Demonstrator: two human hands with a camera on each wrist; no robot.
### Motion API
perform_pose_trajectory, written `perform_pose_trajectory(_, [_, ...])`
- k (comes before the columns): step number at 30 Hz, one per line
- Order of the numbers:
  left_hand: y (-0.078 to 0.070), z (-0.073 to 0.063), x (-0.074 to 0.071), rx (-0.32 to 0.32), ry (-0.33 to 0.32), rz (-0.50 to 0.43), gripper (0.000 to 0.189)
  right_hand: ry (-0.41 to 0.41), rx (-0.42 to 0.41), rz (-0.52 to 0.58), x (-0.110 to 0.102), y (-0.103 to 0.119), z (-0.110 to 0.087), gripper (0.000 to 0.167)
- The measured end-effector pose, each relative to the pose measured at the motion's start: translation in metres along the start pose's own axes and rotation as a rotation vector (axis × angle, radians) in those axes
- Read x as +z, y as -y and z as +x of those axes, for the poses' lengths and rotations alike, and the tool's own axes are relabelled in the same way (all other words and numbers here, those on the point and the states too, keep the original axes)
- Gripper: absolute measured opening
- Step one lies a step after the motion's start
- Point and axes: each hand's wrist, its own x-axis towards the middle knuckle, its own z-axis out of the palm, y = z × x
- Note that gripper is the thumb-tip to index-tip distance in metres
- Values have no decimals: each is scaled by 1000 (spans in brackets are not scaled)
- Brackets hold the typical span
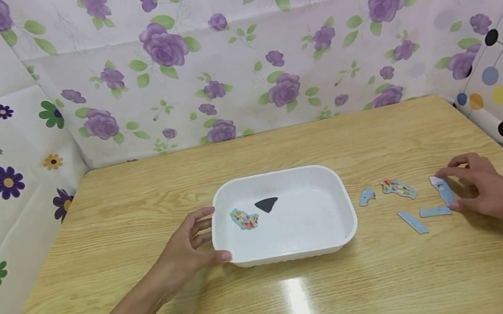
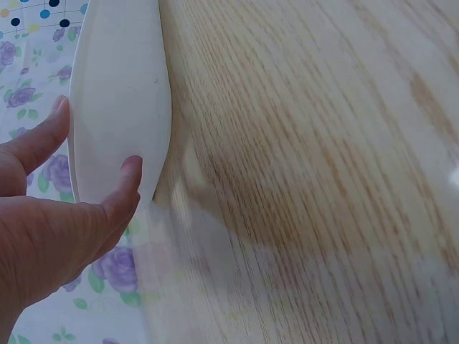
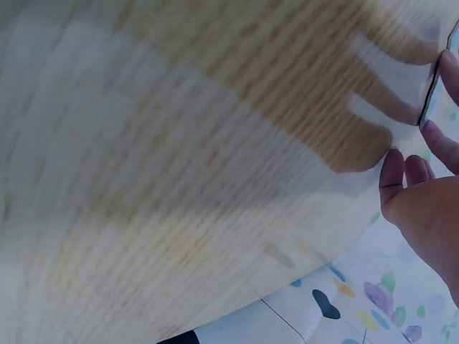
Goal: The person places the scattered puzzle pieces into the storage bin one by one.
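My left hand (image 1: 184,246) holds the left end of a white plastic tub (image 1: 290,254), its thumb at the front corner of the rim. In the left wrist view, the fingers lie against the tub's outer wall (image 2: 122,93). Inside the tub are a multicoloured flat piece (image 1: 244,219) and a dark triangular piece (image 1: 266,204). Over at the right, my right hand (image 1: 485,187) pinches a long light-blue flat piece (image 1: 444,192) with a whitish tip, thumb at its near end and fingers at its far end. The right wrist view shows this piece (image 3: 430,93) edge-on as a thin dark line.
Between tub and right hand lie more flat pieces: a curved blue one (image 1: 366,196), a multicoloured one (image 1: 399,188) and two narrow blue strips, one slanted (image 1: 412,222), one level (image 1: 435,211). Flowered sheets (image 1: 216,48) stand behind the wooden table (image 1: 163,186).
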Motion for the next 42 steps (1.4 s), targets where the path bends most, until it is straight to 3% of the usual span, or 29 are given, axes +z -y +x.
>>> perform_pose_trajectory(6, [1,1,0,-2,4,2,95,4,123,90,-3,2,0,54])
perform_pose_trajectory(12, [1,1,-1,-2,4,3,95,82,280,220,-13,5,8,58])
perform_pose_trajectory(17, [0,0,0,-1,3,1,95,121,353,230,-20,9,11,60])
perform_pose_trajectory(30, [1,1,0,0,2,-1,94,128,339,290,-21,13,16,57])
perform_pose_trajectory(35, [2,0,-1,0,5,-1,94,139,335,300,-29,19,26,57])
perform_pose_trajectory(42, [2,1,-2,22,14,4,94,91,325,273,-41,32,45,54])
